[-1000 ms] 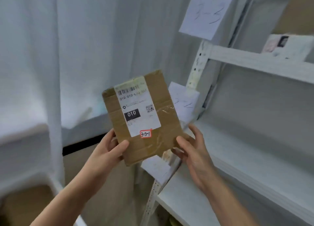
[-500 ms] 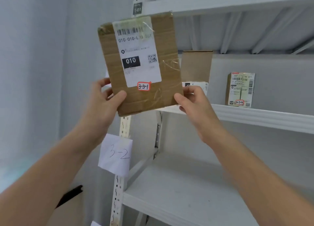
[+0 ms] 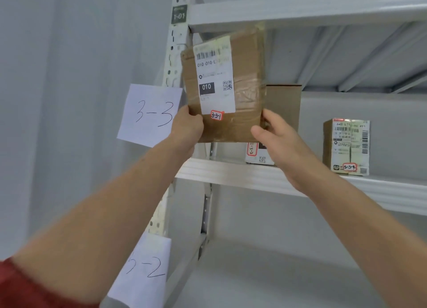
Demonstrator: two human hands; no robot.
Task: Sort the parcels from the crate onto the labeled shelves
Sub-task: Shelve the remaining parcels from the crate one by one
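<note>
Even, soft white light, fairly bright; faint shade under the top shelf (image 3: 300, 14). Slight blur overall, red sleeve (image 3: 27, 287) smeared, edges bowing wide-angle.

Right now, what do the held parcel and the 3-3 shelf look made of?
Parcel: brown cardboard, matte; glossy clear tape bands catch light, and it carries a white paper label. Shelf: probably painted metal, smooth off-white; the slotted upright suggests steel, though that is unconfirmed.

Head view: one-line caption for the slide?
Left hand and right hand hold a parcel marked 3-3-1 up to the shelf by the 3-3 sign.
</note>
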